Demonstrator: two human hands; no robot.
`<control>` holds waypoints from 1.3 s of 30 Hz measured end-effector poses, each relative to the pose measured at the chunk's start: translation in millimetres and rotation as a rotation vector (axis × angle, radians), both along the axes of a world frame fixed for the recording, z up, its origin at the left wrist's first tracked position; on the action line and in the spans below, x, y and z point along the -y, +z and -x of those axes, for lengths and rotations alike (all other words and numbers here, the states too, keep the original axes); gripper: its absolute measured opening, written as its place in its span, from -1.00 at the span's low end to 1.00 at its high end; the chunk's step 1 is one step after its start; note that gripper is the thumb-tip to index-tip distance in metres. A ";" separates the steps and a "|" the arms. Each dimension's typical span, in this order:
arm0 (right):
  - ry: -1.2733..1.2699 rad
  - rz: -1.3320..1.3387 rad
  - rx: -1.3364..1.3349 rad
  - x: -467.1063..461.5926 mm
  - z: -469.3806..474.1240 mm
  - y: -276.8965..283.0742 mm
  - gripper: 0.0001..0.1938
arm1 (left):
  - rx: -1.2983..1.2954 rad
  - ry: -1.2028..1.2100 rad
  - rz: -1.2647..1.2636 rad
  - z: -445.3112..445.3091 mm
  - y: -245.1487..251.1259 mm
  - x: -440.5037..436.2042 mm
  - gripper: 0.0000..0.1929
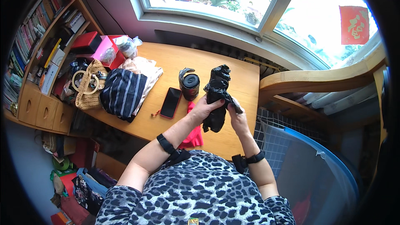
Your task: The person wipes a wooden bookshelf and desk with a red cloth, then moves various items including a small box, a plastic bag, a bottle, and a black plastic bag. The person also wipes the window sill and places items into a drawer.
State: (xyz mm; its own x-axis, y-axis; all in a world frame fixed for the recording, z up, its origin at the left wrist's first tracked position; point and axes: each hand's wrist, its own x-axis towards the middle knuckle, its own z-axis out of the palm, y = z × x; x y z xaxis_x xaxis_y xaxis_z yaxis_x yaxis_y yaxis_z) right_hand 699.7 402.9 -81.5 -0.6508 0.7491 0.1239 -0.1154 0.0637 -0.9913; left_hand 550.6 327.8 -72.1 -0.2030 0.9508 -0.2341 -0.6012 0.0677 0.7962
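Note:
Both hands hold a gathered black plastic bag (217,82) above the wooden table. My left hand (203,111) grips its left side, thumb laid across the front. On the right, my right hand (238,117) pinches a narrow twisted strip that sticks out from the bag's middle. Just left of the bag, a roll of black plastic bags (191,86) stands upright with a loose end at its top. A smartphone (171,103) with a red case edge and a small red strap lies left of my left hand. Partly hidden under my left forearm is a bright pink cloth (194,136).
The wooden table (231,59) meets the window wall. At its left sit a striped dark cloth (123,92), a woven handbag (90,84) with round handles, and red and pink boxes (103,48). A blue-rimmed translucent plastic bin (309,162) and a curved wooden rail (306,79) stand at right.

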 end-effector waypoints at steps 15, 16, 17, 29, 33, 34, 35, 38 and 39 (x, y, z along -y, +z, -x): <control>-0.023 0.381 0.011 8.9 -15.1 35.1 -0.53 | -0.736 -0.258 -0.100 -12.1 28.3 16.6 -0.44; 0.029 0.538 -0.107 3.9 -19.4 32.1 -0.53 | -0.525 -0.214 -0.118 -8.6 32.0 19.4 -0.48; 0.052 0.604 -0.118 -1.7 -26.2 28.5 -0.58 | -0.309 -0.163 -0.156 -4.6 35.5 22.6 -0.52; 0.110 0.608 -0.195 -22.7 -37.7 -15.9 -0.35 | -0.304 0.153 -0.181 52.9 86.2 34.8 -0.71; 0.017 0.876 -0.356 -43.6 -62.4 -5.4 -0.48 | -0.222 0.238 -0.108 77.0 93.6 40.1 -0.66; 0.068 0.877 -0.409 -46.8 -69.7 -2.6 -0.47 | -0.210 0.236 -0.116 79.5 90.3 41.3 -0.65; 0.060 0.894 -0.420 -49.3 -75.8 -0.4 -0.45 | -0.207 0.230 -0.119 80.5 85.0 42.0 -0.65; -0.031 0.522 -0.109 -57.2 -99.2 5.7 -0.43 | -0.155 0.162 -0.158 84.1 64.0 42.9 -0.64; -0.046 0.378 -0.056 -63.5 -107.5 7.9 -0.44 | -0.155 0.153 -0.167 84.3 55.5 44.2 -0.62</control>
State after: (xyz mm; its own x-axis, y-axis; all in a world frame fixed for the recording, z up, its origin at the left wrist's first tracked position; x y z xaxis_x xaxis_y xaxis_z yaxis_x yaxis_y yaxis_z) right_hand 807.2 466.4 -73.6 -0.6152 0.7771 -0.1326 -0.1752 -0.2988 -0.9381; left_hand 466.2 283.7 -16.6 -0.3687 0.9290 -0.0318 -0.4642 -0.1544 0.8722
